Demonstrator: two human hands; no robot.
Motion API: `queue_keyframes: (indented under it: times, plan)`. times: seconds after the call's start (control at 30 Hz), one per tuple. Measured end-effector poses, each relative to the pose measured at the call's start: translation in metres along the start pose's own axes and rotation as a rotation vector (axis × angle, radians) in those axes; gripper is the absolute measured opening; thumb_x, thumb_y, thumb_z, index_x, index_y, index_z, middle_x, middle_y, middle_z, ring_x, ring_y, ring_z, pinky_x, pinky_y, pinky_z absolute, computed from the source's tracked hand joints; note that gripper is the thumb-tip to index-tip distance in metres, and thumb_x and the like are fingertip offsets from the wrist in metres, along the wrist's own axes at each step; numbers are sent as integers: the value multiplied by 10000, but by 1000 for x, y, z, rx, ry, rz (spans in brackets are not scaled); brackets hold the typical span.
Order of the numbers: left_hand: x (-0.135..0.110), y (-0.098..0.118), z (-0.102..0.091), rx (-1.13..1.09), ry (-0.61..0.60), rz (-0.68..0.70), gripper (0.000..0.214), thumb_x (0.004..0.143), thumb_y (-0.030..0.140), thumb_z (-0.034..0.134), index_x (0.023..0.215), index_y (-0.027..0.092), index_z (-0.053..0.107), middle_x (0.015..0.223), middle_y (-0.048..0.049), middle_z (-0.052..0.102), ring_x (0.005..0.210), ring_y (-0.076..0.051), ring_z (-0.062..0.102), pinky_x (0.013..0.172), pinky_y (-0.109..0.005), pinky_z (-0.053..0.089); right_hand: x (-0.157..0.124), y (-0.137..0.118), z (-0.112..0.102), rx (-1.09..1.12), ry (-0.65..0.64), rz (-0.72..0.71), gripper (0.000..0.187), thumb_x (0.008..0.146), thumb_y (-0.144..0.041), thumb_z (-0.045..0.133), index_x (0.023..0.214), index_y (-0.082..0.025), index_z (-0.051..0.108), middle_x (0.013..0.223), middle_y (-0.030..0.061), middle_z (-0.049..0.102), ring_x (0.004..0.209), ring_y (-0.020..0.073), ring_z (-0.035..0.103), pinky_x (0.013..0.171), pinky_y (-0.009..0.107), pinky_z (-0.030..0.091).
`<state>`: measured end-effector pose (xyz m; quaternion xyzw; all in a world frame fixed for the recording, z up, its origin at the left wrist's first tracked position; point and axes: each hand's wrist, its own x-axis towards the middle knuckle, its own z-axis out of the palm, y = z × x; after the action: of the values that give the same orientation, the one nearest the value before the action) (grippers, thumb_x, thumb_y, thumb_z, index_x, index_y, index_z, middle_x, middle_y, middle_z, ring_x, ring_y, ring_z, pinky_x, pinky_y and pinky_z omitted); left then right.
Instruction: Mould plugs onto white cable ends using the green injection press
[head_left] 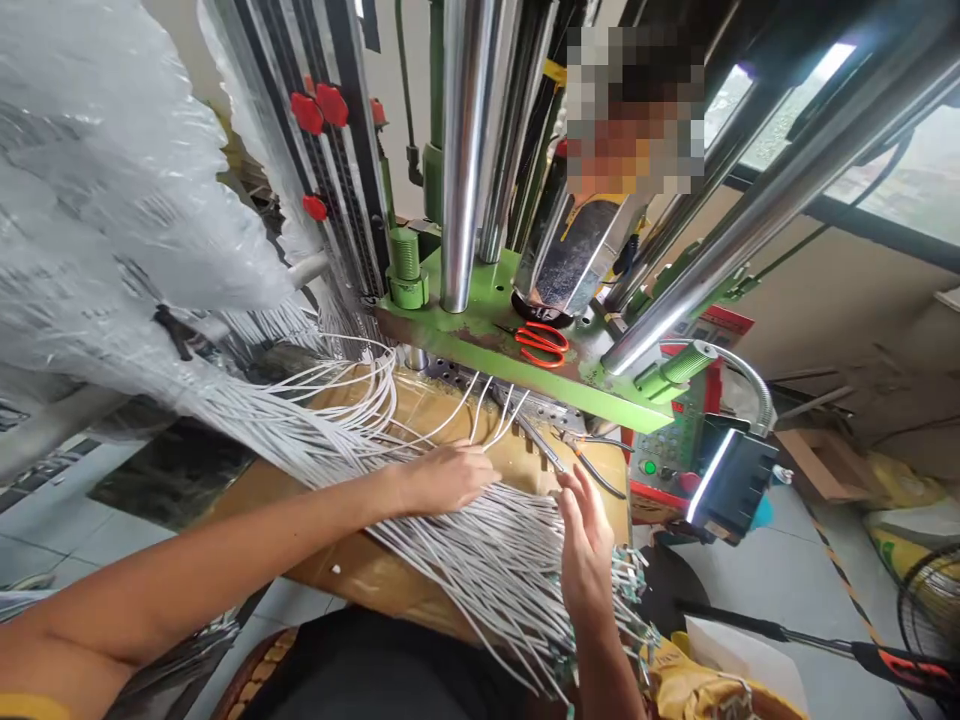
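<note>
A wide bundle of white cables [495,540] lies across the cardboard-covered worktop [375,590]. My left hand [450,478] rests on the cables with its fingers curled down around some of them; the fingertips are partly hidden. At the bundle's right side is my right hand [589,540], its fingers stretched out, close to the end of a grey metal bar [541,440]. Several single cables run from near my left hand up under the green press plate [525,370]. Pliers with dark and orange handles [596,465] lie just beyond my right hand.
Red-handled scissors [544,343] lie on the press plate among steel columns [469,150]. Clear plastic wrap [112,180] fills the left. A control box [667,465], a work lamp [731,485] and a fan [930,600] stand right. Another person appears behind the columns.
</note>
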<state>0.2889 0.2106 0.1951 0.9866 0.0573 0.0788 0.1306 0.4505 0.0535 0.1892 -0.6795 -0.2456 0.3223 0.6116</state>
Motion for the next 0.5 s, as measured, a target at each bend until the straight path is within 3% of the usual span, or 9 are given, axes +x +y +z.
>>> queue_keyframes:
  times: [0.1,0.23,0.37,0.5]
  plan:
    - [10,-2,7,59,-70,-6,125,847,105,564,871,173,666,846,-68,650,816,-216,617,702,-300,460,-13,1,-22,-62,99,-50,514,835,-455,628,1269,-191,556,1188,104,659,1134,246,592,1000,424,449]
    - [14,-3,5,3,-138,-94,107,794,93,566,807,168,641,831,-53,638,743,-194,604,658,-276,433,-37,4,-35,-86,114,-21,375,838,-439,626,1102,-174,655,936,67,715,838,208,670,795,367,543]
    - [20,-6,-5,-286,-115,-268,125,761,108,547,824,166,638,792,-16,637,713,-164,570,645,-248,393,-55,2,-22,-12,-33,21,274,871,-418,602,988,-184,682,672,3,654,632,145,611,657,291,517]
    - [15,-3,-36,-641,-41,-385,251,877,337,533,962,161,690,692,13,575,623,-133,483,574,-229,341,-62,2,9,152,-243,178,328,838,-472,632,892,-151,677,569,-17,578,459,103,524,455,232,408]
